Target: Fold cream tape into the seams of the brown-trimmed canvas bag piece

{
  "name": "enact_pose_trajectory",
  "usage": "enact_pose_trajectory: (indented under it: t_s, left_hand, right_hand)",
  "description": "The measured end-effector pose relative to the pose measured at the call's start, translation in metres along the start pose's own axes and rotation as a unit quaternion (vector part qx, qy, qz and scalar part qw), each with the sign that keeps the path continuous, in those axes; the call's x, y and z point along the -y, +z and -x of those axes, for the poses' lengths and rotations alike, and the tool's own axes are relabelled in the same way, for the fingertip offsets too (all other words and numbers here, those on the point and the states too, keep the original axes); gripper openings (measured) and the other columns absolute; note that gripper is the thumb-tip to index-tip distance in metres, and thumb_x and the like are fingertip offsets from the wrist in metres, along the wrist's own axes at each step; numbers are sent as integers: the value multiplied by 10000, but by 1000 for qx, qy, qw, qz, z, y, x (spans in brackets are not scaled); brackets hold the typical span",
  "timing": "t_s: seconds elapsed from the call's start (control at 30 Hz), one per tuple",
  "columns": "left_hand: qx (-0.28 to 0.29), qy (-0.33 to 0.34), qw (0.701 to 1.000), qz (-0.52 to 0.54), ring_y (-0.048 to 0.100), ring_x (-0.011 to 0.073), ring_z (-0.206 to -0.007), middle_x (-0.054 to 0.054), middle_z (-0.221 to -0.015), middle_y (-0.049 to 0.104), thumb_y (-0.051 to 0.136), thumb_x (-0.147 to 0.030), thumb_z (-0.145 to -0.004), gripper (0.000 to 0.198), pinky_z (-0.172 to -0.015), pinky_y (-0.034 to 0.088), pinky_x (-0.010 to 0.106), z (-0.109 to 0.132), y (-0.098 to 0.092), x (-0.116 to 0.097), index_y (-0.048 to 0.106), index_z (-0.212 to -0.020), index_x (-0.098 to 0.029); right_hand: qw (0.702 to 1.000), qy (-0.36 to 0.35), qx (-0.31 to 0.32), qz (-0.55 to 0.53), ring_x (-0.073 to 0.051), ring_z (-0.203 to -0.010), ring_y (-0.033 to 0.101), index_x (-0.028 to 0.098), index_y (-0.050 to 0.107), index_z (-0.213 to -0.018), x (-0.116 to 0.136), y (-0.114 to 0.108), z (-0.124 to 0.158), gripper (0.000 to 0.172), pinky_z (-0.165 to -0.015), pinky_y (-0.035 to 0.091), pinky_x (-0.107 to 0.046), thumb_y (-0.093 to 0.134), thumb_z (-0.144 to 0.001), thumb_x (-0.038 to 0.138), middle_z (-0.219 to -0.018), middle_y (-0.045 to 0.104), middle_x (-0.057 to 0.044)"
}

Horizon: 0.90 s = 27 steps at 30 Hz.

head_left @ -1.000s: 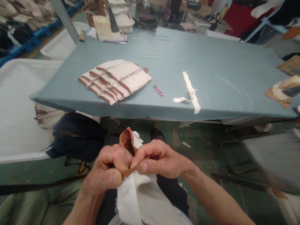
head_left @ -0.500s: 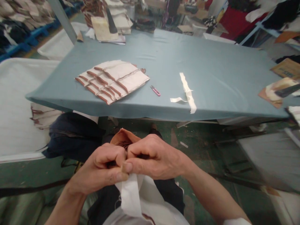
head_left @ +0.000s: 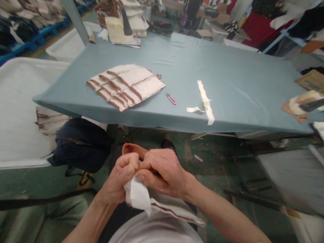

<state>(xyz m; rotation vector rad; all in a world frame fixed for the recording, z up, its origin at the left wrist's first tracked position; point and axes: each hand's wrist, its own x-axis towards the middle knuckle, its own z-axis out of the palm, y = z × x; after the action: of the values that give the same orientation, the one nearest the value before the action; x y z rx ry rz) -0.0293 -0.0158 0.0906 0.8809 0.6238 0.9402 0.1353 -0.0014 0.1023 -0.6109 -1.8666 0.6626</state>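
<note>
Close to my body, my left hand [head_left: 124,175] and my right hand [head_left: 163,173] press together, thumbs and fingers pinched on a sewn fabric piece. This piece has off-white cloth [head_left: 174,209] with a dark brown edge, and a brown part [head_left: 134,150] shows beyond my knuckles. A loose white flap [head_left: 140,197] hangs below my thumbs. My fingers hide the spot they grip. On the table in front lie a stack of cream fabric pieces with brown edging [head_left: 126,86], small pink-handled thread snips [head_left: 171,98] and cream cloth strips [head_left: 206,103].
The blue-green covered table [head_left: 177,119] stands just ahead. At left is a white plastic tub [head_left: 22,77] with a dark blue cloth bundle [head_left: 81,143] beside it. More cream fabric stacks [head_left: 118,30] sit at the table's far left; a brown and cream piece [head_left: 300,104] lies at right.
Both hands still grip the piece; my left hand has turned more upright into a tighter fist. The cloth below has swung to the right, showing its brown edge. The view has shifted slightly.
</note>
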Motion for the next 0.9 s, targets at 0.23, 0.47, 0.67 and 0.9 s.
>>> enact_pose_trajectory:
  t_s: [0.23,0.47,0.67,0.9]
  left_hand:
    - [51,-17,997,-56,253,67,-434,-71,-508,356,835,-771,-763,755,-408,208,222,-6,-24,-3,360,-567,-218]
    - [106,-16,975,-193,325,101,-514,-37,-567,418,529,-853,-967,768,-465,227,259,-5,-37,-22,454,-581,-193]
    - [183,7,929,-322,299,94,-546,-66,-633,307,494,-436,-1121,520,-496,237,250,2,-27,-45,349,-675,-212]
    - [108,126,854,-493,408,67,-509,-88,-597,394,498,-166,-1044,388,-504,304,205,12,-22,-49,395,-672,-204]
  right_hand:
    - [991,75,82,-71,-112,-631,571,187,635,-840,-5,-21,2,450,-645,446,-244,526,-1134,511,-715,646,12]
    - [988,77,130,-33,-128,-633,535,203,591,-803,-3,-29,1,480,-640,399,-276,406,-1170,451,-695,613,11]
    - [985,67,157,-18,-130,-618,497,219,538,-764,4,-30,-6,338,-631,371,-290,480,-1091,278,-661,569,23]
    - [974,138,163,-79,-119,-623,458,214,510,-743,-1,-27,-4,341,-635,350,-276,470,-1077,267,-674,526,29]
